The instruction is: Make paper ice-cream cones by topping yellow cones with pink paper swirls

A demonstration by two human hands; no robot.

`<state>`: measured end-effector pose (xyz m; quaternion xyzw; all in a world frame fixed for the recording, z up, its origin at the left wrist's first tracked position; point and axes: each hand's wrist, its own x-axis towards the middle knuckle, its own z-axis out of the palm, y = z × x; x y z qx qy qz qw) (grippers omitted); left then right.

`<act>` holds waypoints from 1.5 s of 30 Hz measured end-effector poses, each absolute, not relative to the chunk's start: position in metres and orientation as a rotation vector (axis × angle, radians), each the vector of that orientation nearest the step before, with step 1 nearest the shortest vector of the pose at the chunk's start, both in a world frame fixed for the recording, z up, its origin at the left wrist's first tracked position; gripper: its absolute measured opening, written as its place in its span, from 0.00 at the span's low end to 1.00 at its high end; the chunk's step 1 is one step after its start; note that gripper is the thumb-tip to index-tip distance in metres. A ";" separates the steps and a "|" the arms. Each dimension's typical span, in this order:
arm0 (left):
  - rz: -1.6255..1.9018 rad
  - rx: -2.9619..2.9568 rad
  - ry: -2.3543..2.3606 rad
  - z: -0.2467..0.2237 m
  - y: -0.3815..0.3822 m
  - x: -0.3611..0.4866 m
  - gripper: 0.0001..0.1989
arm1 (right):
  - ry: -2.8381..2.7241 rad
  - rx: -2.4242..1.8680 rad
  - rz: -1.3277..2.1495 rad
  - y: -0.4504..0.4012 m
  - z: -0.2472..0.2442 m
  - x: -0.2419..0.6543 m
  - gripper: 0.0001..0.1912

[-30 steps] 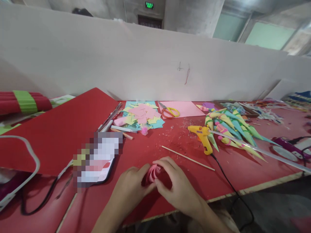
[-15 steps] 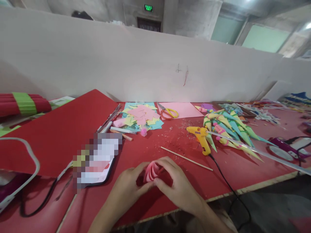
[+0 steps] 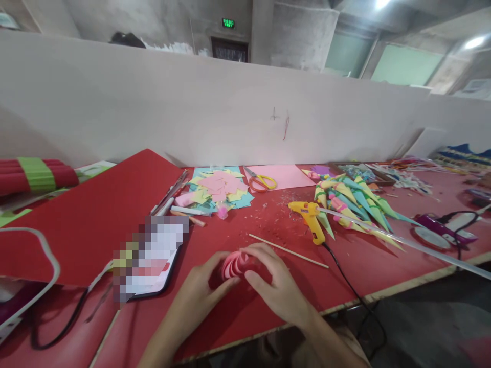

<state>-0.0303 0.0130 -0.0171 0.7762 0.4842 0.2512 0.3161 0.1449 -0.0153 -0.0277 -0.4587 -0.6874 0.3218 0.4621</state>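
Observation:
Between my hands, close over the red table [image 3: 230,324], is a pink piece of layered, curled paper [image 3: 233,266]. My left hand [image 3: 203,286] grips its left side, thumb along the lower edge and fingers behind. My right hand [image 3: 270,286] curves round the right side, its fingers on the top of the piece and its thumb near the lower right edge. The far side of the paper is hidden by my fingers. A thin wooden stick [image 3: 288,250] lies just beyond my right hand.
A yellow glue gun [image 3: 310,217] with a long clear glue stick lies at right, beside colourful paper cones [image 3: 356,199]. Scissors [image 3: 261,181] and cut paper squares [image 3: 220,186] lie at the back. A phone [image 3: 157,260] and red sheet [image 3: 111,214] are at left.
The pink paper has turned between my fingers, so its layers now fan more towards the left. My right thumb has opened slightly away from it. The camera view has shifted a little.

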 end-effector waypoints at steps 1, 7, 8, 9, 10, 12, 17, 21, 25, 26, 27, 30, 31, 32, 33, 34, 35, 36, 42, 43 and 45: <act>0.661 2.050 1.301 -0.017 0.013 -0.029 0.14 | -1.707 -1.144 0.787 -0.016 -0.028 0.145 0.19; 0.767 2.122 1.257 -0.019 0.012 -0.026 0.12 | -1.791 -1.177 0.798 -0.015 -0.030 0.143 0.20; 0.796 2.139 1.235 -0.019 0.012 -0.026 0.12 | -1.795 -1.166 0.795 -0.015 -0.031 0.142 0.20; 0.812 2.151 1.215 -0.019 0.012 -0.027 0.12 | -1.798 -1.156 0.793 -0.014 -0.031 0.142 0.20; 0.819 2.158 1.201 -0.019 0.012 -0.027 0.12 | -1.800 -1.146 0.790 -0.014 -0.032 0.142 0.21; 0.807 2.161 1.190 -0.019 0.012 -0.027 0.13 | -1.800 -1.131 0.780 -0.014 -0.032 0.142 0.22; 0.729 2.158 1.197 -0.019 0.012 -0.026 0.14 | -1.810 -1.090 0.732 -0.014 -0.031 0.142 0.22; 0.702 2.152 1.174 -0.019 0.011 -0.026 0.15 | -1.817 -1.057 0.708 -0.014 -0.030 0.143 0.20; 0.691 2.134 1.152 -0.017 0.010 -0.025 0.14 | -1.789 -1.040 0.683 -0.014 -0.030 0.143 0.17; 0.679 2.128 1.156 -0.017 0.009 -0.025 0.14 | -1.783 -1.039 0.676 -0.014 -0.031 0.143 0.17; 0.665 2.119 1.160 -0.017 0.009 -0.024 0.14 | -1.777 -1.039 0.669 -0.014 -0.031 0.143 0.17; 0.633 2.095 1.162 -0.017 0.008 -0.024 0.13 | -1.769 -1.038 0.652 -0.014 -0.033 0.142 0.15; 0.625 2.089 1.158 -0.017 0.009 -0.024 0.11 | -1.768 -1.042 0.647 -0.014 -0.033 0.142 0.14; 0.616 2.083 1.157 -0.017 0.009 -0.023 0.10 | -1.768 -1.047 0.642 -0.015 -0.032 0.141 0.14; 0.607 2.079 1.157 -0.018 0.009 -0.023 0.09 | -1.768 -1.053 0.638 -0.015 -0.032 0.141 0.14; 0.602 2.077 1.159 -0.018 0.009 -0.023 0.09 | -1.768 -1.057 0.635 -0.015 -0.031 0.140 0.14; 0.599 2.079 1.161 -0.018 0.009 -0.023 0.08 | -1.767 -1.059 0.634 -0.015 -0.030 0.140 0.14; 0.598 2.084 1.163 -0.018 0.010 -0.023 0.06 | -1.765 -1.059 0.638 -0.016 -0.030 0.140 0.13; 0.611 2.092 1.159 -0.015 0.007 -0.022 0.12 | -1.724 -1.011 0.720 -0.017 -0.027 0.139 0.10; 0.611 2.090 1.164 -0.014 0.007 -0.022 0.14 | -1.718 -1.004 0.723 -0.017 -0.027 0.139 0.10; 0.620 2.086 1.176 -0.013 0.006 -0.022 0.16 | -1.709 -1.000 0.721 -0.017 -0.026 0.139 0.09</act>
